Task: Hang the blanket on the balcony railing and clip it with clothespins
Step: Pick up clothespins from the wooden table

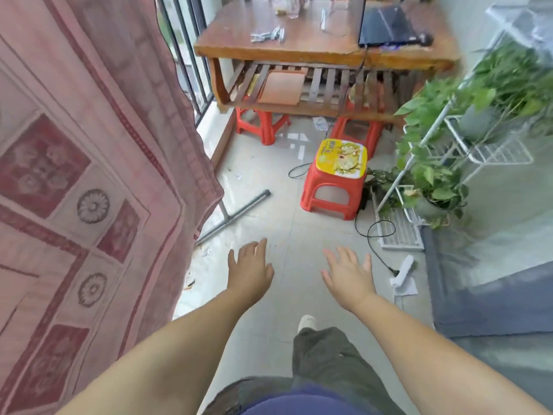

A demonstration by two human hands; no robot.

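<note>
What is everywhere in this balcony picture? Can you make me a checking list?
Surface: pale tiled floor, shiny, with paper scraps.
Job's things: pink patterned blanket hangs at the left in front of the railing bars; metal clips, maybe the clothespins, lie on the wooden table.
Clutter: red stool with a yellow packet on top; two more red stools under the table; grey pole on the floor.
Grippers: left hand and right hand both open, holding nothing.
Cables: black cable loops across the floor.
Surroundings: laptop on the table; white plant rack with leafy plants at the right.
</note>
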